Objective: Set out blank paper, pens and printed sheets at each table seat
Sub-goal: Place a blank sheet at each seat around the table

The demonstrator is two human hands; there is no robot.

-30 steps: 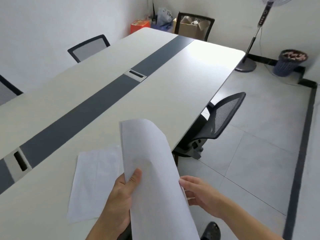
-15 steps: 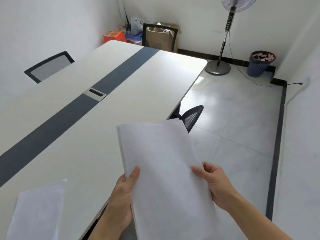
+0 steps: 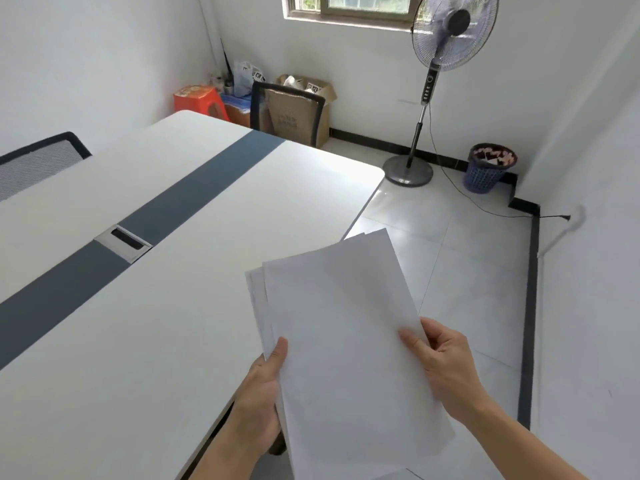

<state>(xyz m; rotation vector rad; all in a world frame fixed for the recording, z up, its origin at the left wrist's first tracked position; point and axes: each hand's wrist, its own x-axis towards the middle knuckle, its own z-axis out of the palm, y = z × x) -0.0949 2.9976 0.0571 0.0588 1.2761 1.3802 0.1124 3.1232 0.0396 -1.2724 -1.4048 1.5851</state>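
Observation:
I hold a stack of blank white paper sheets (image 3: 343, 341) above the right edge of the long white table (image 3: 166, 334). My left hand (image 3: 263, 393) grips the stack's left edge, thumb on top. My right hand (image 3: 440, 362) pinches the top sheet's right edge, and that sheet is fanned slightly off the sheets beneath. No pens or printed sheets are in view.
The table has a dark grey centre strip with a metal cable hatch (image 3: 123, 242). Mesh chairs stand at the far left (image 3: 38, 161) and far end (image 3: 287, 112). A standing fan (image 3: 446, 81), a blue waste basket (image 3: 490, 168), a cardboard box (image 3: 308, 109) and an orange stool (image 3: 199, 102) line the far wall.
I have walked forward along the table; the sheet laid on the table has dropped out of view behind me. My right hand has taken the stack's right edge and fanned the top sheet.

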